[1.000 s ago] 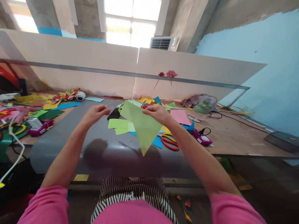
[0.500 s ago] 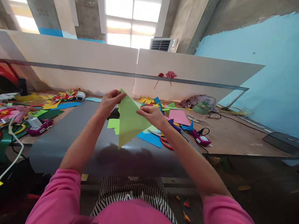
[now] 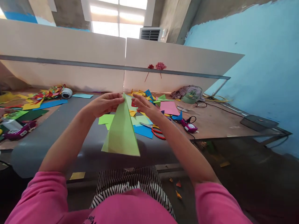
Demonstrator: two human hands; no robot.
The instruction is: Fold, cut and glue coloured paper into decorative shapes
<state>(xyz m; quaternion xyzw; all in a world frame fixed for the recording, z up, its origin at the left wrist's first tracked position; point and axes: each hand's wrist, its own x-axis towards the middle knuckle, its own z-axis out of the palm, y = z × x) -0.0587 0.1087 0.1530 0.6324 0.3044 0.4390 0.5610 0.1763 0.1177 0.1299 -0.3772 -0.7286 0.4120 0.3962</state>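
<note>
A sheet of light green paper (image 3: pixel 120 133) hangs in the air over the grey mat, its narrow tip up and its wide end down, with a crease along its right side. My left hand (image 3: pixel 106 103) pinches it near the top. Just right of that tip, my right hand (image 3: pixel 145 105) is raised with its fingers apart, off the paper. Behind and below lie green paper pieces (image 3: pixel 106 119), a blue sheet (image 3: pixel 143 131) and scissors with red and yellow handles (image 3: pixel 157 132), partly behind my right forearm.
The grey mat (image 3: pixel 77 137) drapes over the table's front edge. To the right are a pink sheet (image 3: pixel 169 108), a purple power strip (image 3: pixel 188 126) and a green cap (image 3: pixel 192 95). A white camera (image 3: pixel 67 93) stands back left by colourful paper strips (image 3: pixel 48 95).
My right hand has let go of the green paper and opened. The paper has turned from a flat triangle to a narrower, hanging shape. The view has shifted right and down.
</note>
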